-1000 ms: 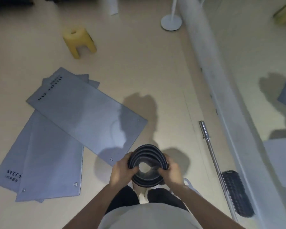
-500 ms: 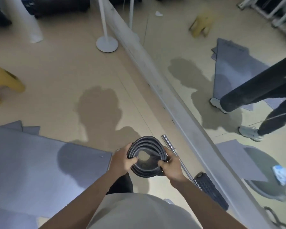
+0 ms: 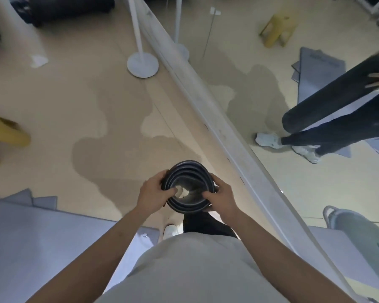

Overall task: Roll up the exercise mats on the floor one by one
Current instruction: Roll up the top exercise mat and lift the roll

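Note:
A dark rolled-up mat (image 3: 187,171) stands upright in front of me, seen end-on as a coil of several layers. My left hand (image 3: 154,191) grips its left rim, thumb tucked inside the coil. My right hand (image 3: 221,196) grips the right rim the same way. Flat grey mats (image 3: 42,239) lie spread on the floor at the lower left, overlapping one another.
A wall mirror with a white base rail (image 3: 223,132) runs diagonally on my right and reflects me holding the roll. A white pole stand (image 3: 142,64) sits at the rail's far end. A yellow stool (image 3: 2,136) is at the left edge. Dark equipment fills the top left.
My view has swung right and up, away from the flat mats toward the mirror. The rolled mat stays held in both hands; the barbell by the rail has left the view.

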The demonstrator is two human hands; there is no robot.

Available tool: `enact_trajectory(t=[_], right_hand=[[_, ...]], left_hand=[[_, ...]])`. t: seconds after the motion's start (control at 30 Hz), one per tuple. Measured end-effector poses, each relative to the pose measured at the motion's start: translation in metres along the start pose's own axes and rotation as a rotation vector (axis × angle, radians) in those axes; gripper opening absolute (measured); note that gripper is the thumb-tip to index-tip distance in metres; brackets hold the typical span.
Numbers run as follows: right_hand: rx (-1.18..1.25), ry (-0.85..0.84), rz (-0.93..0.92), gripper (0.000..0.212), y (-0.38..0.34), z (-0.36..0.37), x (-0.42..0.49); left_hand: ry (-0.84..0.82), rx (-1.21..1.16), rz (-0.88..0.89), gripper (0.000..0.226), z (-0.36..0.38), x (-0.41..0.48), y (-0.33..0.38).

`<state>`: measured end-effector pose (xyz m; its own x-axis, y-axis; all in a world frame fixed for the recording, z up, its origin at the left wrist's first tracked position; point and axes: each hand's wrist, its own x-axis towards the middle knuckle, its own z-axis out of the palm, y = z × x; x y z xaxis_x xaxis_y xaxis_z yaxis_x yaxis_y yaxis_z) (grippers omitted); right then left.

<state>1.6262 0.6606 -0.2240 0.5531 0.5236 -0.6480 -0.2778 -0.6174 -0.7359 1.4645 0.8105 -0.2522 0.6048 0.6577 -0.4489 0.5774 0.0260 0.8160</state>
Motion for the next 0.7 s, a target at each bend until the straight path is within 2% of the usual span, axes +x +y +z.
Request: enact_trajectory(t=[0.17,0.4,0.57,0.7], right_hand=[[0.040,-0.058,0.015,0.065,-0.070,0.032,0.105],[0.039,-0.146,0.015,0.067,-0.198,0.075,0.232],[0.012,-0.131,0.033,0.068,-0.286,0.108,0.314],[0.049,-0.071,0.077,0.067,-0.342,0.139,0.387]], left_hand=[[0.015,0.042,-0.022,0.040,-0.059,0.107,0.030],[0.076,0.030,-0.104,0.053,-0.149,0.243,0.075],[0.098,0.041,-0.111,0.065,-0.204,0.335,0.093],[0.037,-0.006,-0.129,0.060,-0.250,0.427,0.098]])
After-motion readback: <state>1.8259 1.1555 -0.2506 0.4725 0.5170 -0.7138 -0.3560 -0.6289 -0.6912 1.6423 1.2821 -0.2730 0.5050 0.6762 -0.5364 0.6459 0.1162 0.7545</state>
